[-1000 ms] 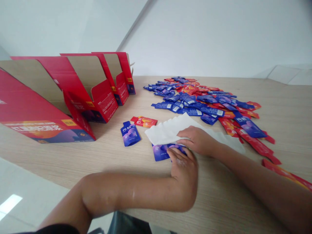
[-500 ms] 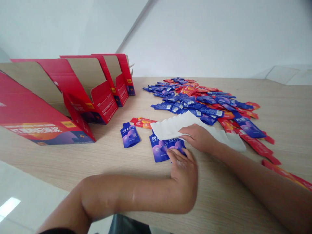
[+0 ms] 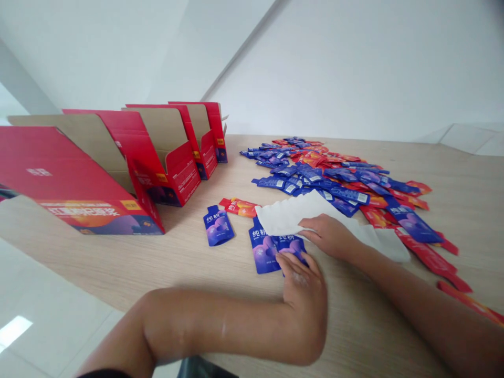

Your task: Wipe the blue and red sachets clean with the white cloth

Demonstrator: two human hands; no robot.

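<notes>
Your right hand (image 3: 327,237) lies open and flat on a folded white cloth (image 3: 291,216), which overlaps two blue spouted pouches (image 3: 264,248). Your left hand (image 3: 303,287) rests curled over the edge of one pouch; whether it grips, you can't tell. The pouches lie on the wooden worktop (image 3: 118,257), just short of a heap of blue and red pouches (image 3: 334,176).

Smooth white walls rise beyond a pale wood-grain tabletop (image 3: 464,210) in the far distance; near left, glossy pale floor tiles (image 3: 51,310) carry a bright patch (image 3: 13,332), probably a ceiling-light reflection.
</notes>
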